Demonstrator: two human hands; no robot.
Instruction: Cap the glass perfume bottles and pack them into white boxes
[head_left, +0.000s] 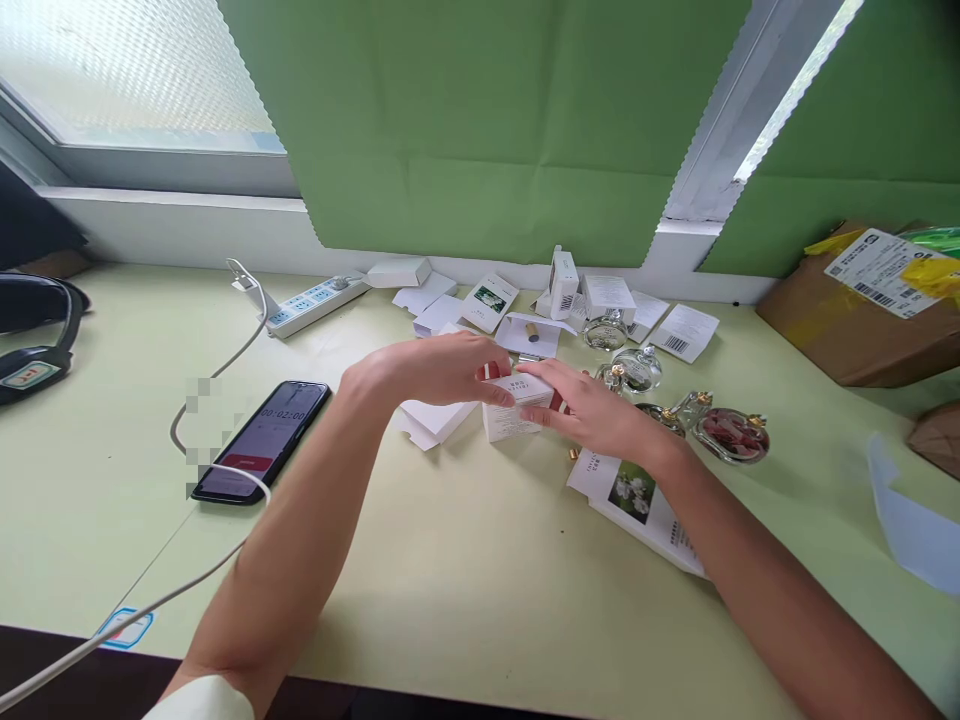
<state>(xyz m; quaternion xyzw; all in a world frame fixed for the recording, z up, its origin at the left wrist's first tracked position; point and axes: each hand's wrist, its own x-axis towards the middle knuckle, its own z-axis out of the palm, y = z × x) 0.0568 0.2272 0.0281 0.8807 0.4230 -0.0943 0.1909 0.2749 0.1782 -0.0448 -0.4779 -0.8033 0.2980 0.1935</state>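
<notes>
While the left hand (457,370) closes its fingers and thumb on one side of a small white box (510,424), the right hand (589,405) grips the opposite side. The box sits near the middle of the tabletop (450,570). White cartons (487,303) lie along the back edge; glass bottles (731,435) are toward the right edge, a phone (259,445) toward the left.

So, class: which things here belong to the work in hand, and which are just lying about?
Likely belong:
white box, held by left hand and right hand
printed cartons
glass bottles

Seemingly just lying about:
phone
power strip
cardboard box
</notes>
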